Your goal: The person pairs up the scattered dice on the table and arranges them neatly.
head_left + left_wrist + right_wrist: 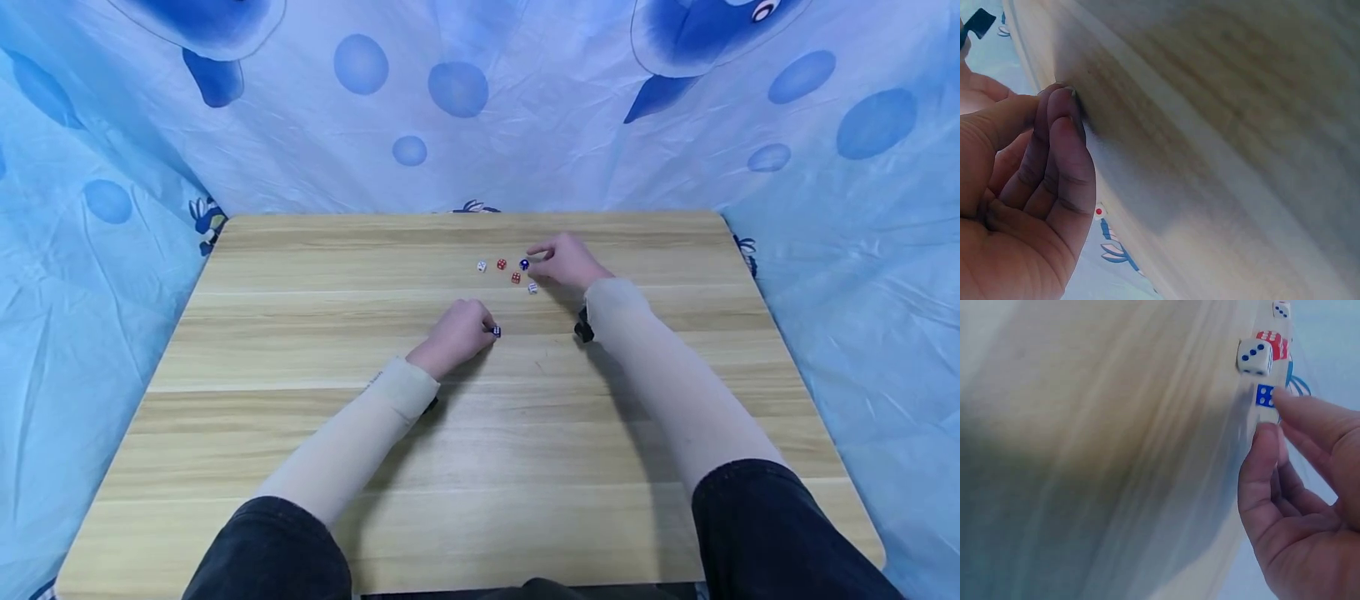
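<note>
In the head view my left hand (459, 330) pinches a dark blue die (497, 332) at its fingertips, low over the table. The left wrist view shows the fingers of that left hand (1041, 169) drawn together, with the die hidden behind them. My right hand (567, 262) is farther back, its thumb and index finger parted beside another blue die (524, 264). Seen from the right wrist, that blue die (1264, 395) lies just beyond the fingertips of the right hand (1300, 494). A white die (532, 288) and a red die (516, 277) lie close by.
A second red die (502, 264) and another white die (482, 267) lie to the left of the group. Everything is on a wood-grain table (300, 333). Blue printed sheeting (525, 142) hangs behind the table and along both sides.
</note>
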